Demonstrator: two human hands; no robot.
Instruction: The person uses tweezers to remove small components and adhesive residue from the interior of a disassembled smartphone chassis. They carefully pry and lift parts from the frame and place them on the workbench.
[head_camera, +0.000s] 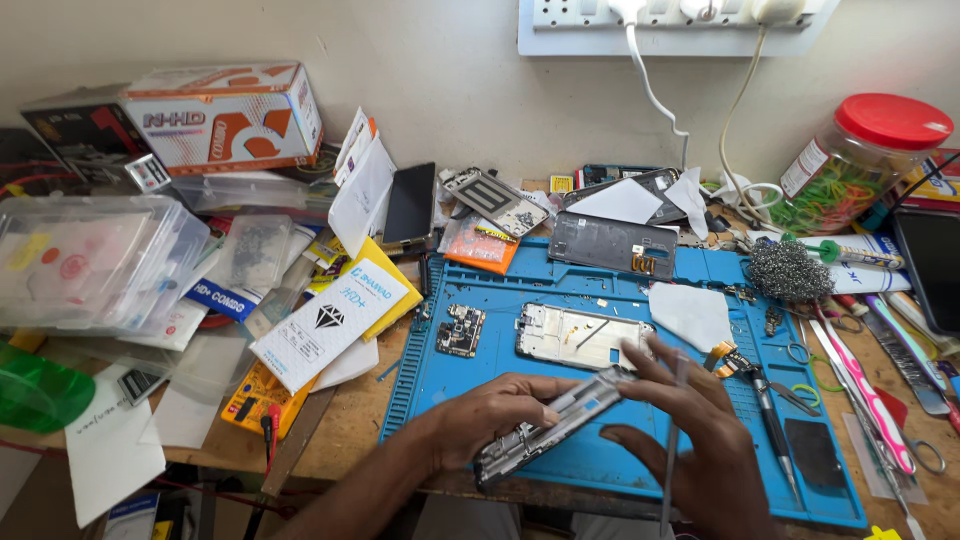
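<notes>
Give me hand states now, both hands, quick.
Left hand: closed on the phone frame, held edge-on over the blue mat.
Right hand: fingers on the frame's upper end, pinching a thin tool.

At the back left I saw a white and orange cardboard box (225, 118) lying on a darker box (88, 132). Below them sat a stack of clear plastic packages (95, 262). Near the blue mat's left edge lay a white card package with a diamond mark (330, 322) over a yellow one (385, 275). A small orange packet (480, 245) lay at the mat's top edge. A dark phone screen (410, 204) leaned beside it. The red-lidded jar's white label (803, 168) faced left.
</notes>
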